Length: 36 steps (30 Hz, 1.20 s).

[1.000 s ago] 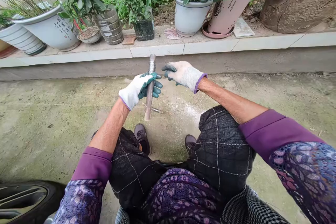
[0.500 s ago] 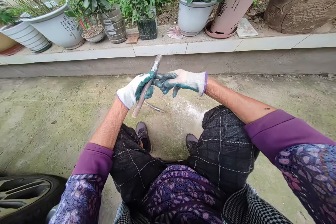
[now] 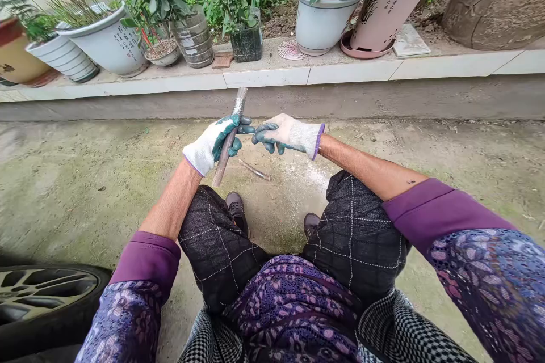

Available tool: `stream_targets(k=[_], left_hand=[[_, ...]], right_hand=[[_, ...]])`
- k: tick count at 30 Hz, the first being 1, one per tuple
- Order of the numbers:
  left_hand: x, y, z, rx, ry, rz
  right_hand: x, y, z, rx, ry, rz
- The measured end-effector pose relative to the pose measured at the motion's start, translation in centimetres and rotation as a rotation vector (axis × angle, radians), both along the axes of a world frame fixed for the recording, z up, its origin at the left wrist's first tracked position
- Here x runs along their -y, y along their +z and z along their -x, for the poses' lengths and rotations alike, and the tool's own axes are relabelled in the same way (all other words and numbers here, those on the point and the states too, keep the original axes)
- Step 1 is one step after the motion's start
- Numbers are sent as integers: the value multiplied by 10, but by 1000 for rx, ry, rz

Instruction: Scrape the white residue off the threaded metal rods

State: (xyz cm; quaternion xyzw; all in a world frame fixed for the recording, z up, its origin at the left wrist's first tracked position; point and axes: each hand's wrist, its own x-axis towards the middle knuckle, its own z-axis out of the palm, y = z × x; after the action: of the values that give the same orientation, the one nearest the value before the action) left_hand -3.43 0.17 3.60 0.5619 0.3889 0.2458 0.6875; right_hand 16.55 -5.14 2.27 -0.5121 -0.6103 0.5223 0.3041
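I sit above a concrete floor with both arms stretched out over my knees. My left hand (image 3: pixel 212 143), in a white glove with a green palm, is wrapped round the middle of a grey metal rod (image 3: pixel 237 106) with a threaded top end. The rod stands tilted, its top leaning right and away from me. My right hand (image 3: pixel 284 133), gloved the same way, hovers just right of the rod with its fingers curled loosely and nothing in them. A thin metal pin (image 3: pixel 254 169) lies on the floor below my hands.
A raised tiled ledge (image 3: pixel 349 72) runs across the back with several potted plants, among them a white pot (image 3: pixel 320 25) and a pink pot (image 3: pixel 383 17). A car wheel (image 3: pixel 42 295) sits at the lower left. My shoes (image 3: pixel 237 210) rest on the concrete.
The rod went from nearly upright to tilted right. My right hand came in to the rod, then drew slightly back. The view shifted a little to the left.
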Motion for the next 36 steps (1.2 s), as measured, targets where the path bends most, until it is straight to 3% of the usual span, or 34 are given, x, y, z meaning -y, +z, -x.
stream_targets(k=[7,13,17,20,23,26,29,33,36], left_hand=[[21,1,5,-172,5,-46],[24,-19,3,-487,-20,-180],[19,-36,-4,-851,-52,-417],[12,-48,-9,-1080,-86,-680],[13,-55,-16,-1274,-290,-870],[25,-59,-25,-1309,-523,-876],[40,-57,-32,-1224,-644,-888],[47,-46,-28,-974,-490,-782],[40,-37,-12,-919,-351,-754]], right_hand=[[19,9,6,143,-65,-25],[30,3,5,295,-3,-210],[40,-2,6,425,90,-280],[45,1,5,467,144,-270],[39,3,-3,543,120,-302],[21,-9,-16,635,33,-348],[1,-32,-28,660,16,-322],[-13,-56,-31,585,43,-285],[-12,-57,-29,458,65,-243]])
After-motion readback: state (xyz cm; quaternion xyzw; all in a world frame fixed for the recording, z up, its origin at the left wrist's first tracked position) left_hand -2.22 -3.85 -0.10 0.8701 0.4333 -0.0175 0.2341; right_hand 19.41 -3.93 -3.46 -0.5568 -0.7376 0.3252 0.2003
